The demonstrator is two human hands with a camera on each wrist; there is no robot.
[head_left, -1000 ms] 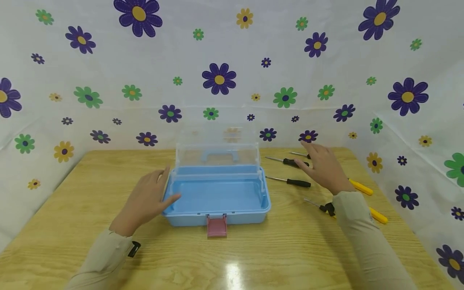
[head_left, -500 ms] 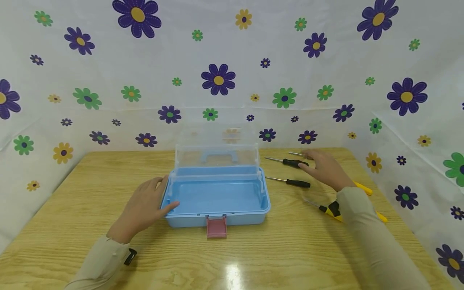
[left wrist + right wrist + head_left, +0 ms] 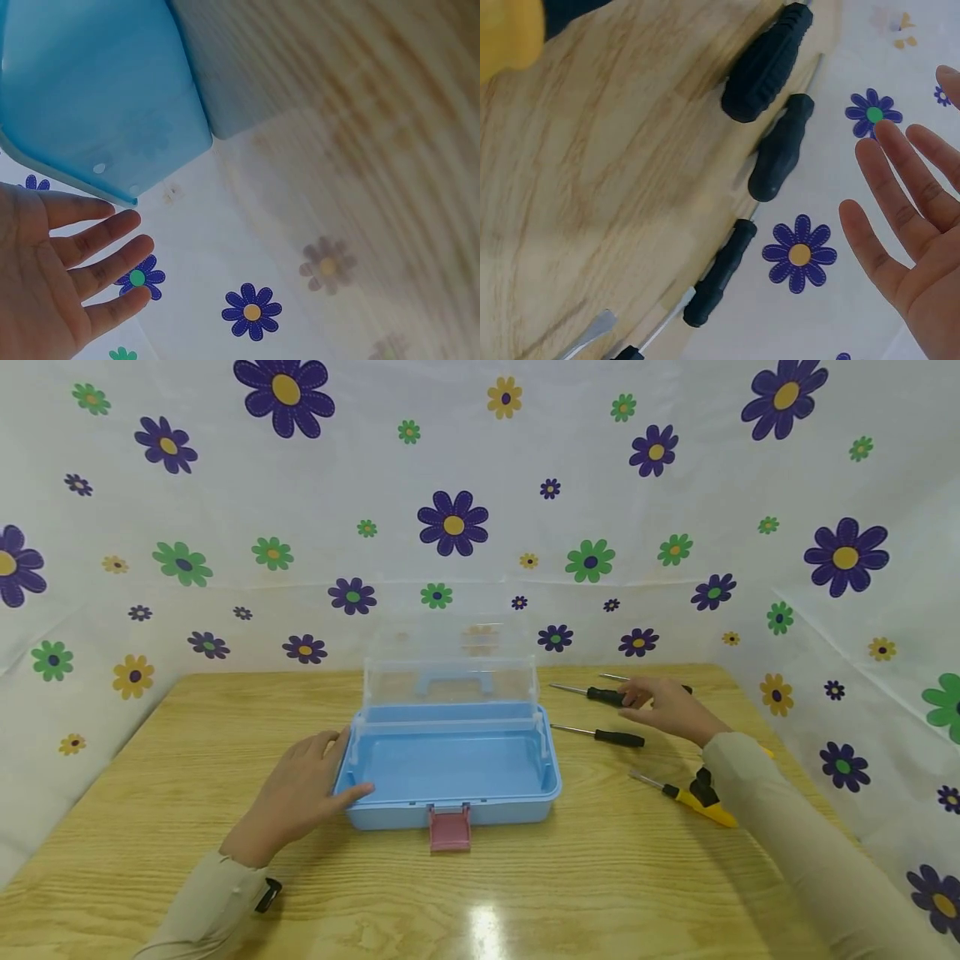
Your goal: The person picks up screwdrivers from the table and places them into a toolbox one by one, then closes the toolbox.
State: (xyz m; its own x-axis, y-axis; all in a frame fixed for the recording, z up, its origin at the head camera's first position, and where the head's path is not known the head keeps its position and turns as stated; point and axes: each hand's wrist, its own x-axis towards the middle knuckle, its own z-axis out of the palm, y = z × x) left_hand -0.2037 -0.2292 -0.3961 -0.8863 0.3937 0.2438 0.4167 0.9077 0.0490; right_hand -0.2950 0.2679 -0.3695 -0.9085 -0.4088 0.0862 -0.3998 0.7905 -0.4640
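A blue plastic toolbox [image 3: 450, 817] stands on the table, its clear lid raised and its pink latch [image 3: 450, 833] hanging down in front. My left hand [image 3: 292, 793] rests at the box's left side, thumb over the rim and fingers along the outside. In the left wrist view, the fingers of my left hand [image 3: 82, 255] are loosely extended by the blue box [image 3: 112, 90]. My right hand [image 3: 671, 708] is over the handle end of a black-handled screwdriver [image 3: 600, 695]; contact is unclear. The right wrist view shows my right hand [image 3: 907, 202] with relaxed fingers, apart from the black screwdriver handles [image 3: 780, 150].
Nearer the front lies another black-handled screwdriver [image 3: 618, 738]. A screwdriver shaft [image 3: 613, 677] shows behind my right hand. A yellow-handled screwdriver [image 3: 701, 806] lies under my right forearm, which partly hides more yellow. A flowered cloth [image 3: 480, 468] hangs around the wooden table [image 3: 450, 902].
My right hand has come down toward the screwdrivers at the back right, and its fingers have bent. My left hand has settled against the box's left side.
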